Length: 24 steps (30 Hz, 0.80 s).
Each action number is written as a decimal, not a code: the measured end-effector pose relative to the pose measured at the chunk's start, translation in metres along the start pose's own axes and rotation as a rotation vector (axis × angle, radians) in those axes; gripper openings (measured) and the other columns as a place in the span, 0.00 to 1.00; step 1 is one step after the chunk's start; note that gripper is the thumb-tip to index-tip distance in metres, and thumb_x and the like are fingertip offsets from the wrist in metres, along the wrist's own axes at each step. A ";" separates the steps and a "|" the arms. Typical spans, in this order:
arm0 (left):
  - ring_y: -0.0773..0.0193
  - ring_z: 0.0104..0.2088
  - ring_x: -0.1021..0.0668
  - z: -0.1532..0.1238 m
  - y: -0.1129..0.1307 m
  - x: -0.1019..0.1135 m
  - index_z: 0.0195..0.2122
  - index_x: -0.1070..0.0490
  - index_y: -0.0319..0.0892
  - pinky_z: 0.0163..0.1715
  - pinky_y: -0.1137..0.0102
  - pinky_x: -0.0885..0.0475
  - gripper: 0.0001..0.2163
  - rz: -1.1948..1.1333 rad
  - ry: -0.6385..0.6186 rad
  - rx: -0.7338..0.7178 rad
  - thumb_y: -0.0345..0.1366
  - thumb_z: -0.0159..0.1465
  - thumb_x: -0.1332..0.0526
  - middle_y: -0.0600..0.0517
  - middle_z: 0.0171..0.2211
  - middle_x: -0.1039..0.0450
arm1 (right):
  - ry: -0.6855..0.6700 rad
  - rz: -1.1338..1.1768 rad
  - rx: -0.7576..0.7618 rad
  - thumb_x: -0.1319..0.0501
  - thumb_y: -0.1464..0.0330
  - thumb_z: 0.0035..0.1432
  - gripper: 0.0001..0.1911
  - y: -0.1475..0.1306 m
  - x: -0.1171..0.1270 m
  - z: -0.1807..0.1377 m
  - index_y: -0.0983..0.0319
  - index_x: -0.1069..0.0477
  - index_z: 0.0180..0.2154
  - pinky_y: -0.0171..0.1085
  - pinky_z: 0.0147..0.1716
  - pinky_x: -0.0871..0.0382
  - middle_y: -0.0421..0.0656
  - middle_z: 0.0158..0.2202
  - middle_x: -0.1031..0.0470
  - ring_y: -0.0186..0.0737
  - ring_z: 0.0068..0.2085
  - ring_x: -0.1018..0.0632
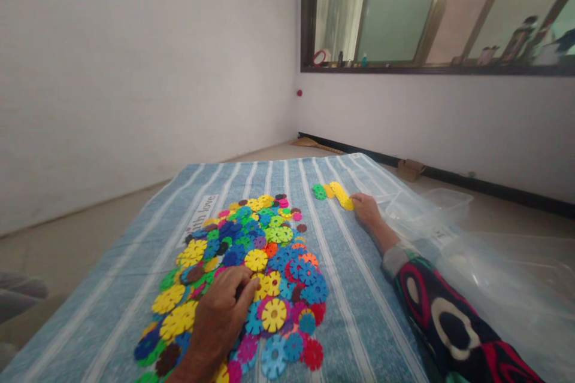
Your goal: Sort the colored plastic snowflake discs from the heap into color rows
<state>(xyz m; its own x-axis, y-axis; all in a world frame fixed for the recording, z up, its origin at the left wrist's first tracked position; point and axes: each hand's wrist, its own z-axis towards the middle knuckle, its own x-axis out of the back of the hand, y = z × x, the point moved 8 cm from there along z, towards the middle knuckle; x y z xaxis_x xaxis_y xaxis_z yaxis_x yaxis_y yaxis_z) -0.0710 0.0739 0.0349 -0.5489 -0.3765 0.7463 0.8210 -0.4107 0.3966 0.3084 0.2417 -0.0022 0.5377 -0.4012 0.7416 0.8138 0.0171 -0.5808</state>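
Note:
A heap of colourful notched plastic interlocking discs [242, 233] is spread over the cloth in front of me. My left hand [227, 299] rests on the heap with its fingers curled and thumb near the index finger, beside a yellow disc [256, 260]. Whatever it pinches, if anything, is hidden. Farther off to the right, my right hand [367, 212] has its fingertips closed at the near end of an overlapping row of yellow discs [341, 196]. An orange-yellow disc [329, 191] and green discs [318, 192] lie at the left of that row.
A blue-and-white striped cloth [359, 299] covers the work surface. Clear plastic containers [449, 206] stand along the right side, partly behind my right arm. A wall and a window ledge with small items [341, 60] are beyond. A cardboard box [410, 169] sits on the floor.

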 end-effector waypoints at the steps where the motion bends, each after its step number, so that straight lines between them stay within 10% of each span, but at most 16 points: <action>1: 0.64 0.31 0.25 0.000 0.000 0.000 0.25 0.35 0.43 0.33 0.70 0.31 0.10 0.003 -0.002 0.000 0.41 0.60 0.44 0.52 0.28 0.28 | 0.000 -0.007 -0.001 0.49 0.72 0.54 0.18 0.001 -0.001 0.000 0.64 0.23 0.41 0.33 0.43 0.36 0.45 0.39 0.22 0.38 0.42 0.25; 24: 0.63 0.32 0.26 0.000 0.000 -0.002 0.25 0.35 0.43 0.32 0.70 0.32 0.10 0.018 -0.015 0.008 0.41 0.60 0.45 0.52 0.28 0.28 | 0.049 -0.182 -0.098 0.44 0.68 0.56 0.18 -0.001 -0.001 -0.023 0.62 0.29 0.49 0.36 0.42 0.36 0.48 0.41 0.23 0.43 0.43 0.24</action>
<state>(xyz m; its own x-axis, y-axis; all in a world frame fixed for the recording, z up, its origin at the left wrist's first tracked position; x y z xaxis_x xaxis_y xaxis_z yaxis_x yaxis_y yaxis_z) -0.0699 0.0747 0.0329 -0.5315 -0.3716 0.7612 0.8320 -0.3974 0.3870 0.3017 0.2207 -0.0103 0.3708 -0.4332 0.8215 0.8698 -0.1482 -0.4707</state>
